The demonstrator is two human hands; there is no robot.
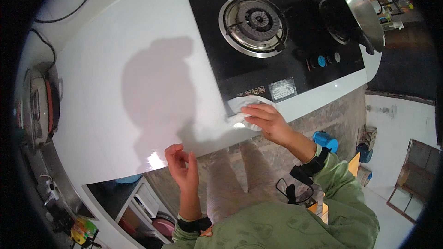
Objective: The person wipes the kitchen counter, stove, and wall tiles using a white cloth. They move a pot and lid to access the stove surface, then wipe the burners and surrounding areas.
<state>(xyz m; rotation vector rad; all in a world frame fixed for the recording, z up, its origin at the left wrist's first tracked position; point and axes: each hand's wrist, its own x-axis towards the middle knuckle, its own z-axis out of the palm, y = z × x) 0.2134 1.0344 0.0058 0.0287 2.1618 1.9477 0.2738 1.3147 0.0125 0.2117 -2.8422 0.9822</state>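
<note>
My right hand presses a white cloth onto the front left corner of the black gas cooktop and the white countertop beside it. The cloth is bunched under my fingers, near a label on the cooktop's front edge. My left hand is at the counter's front edge, fingers loosely curled and apart, holding nothing. The left burner is bare, without a pot. A large metal wok stands tilted over the right burner.
An electric pan with a lid stands at the far left. Black cables run along the wall at upper left. Open shelves hold dishes below the counter. A blue bucket is on the floor at right.
</note>
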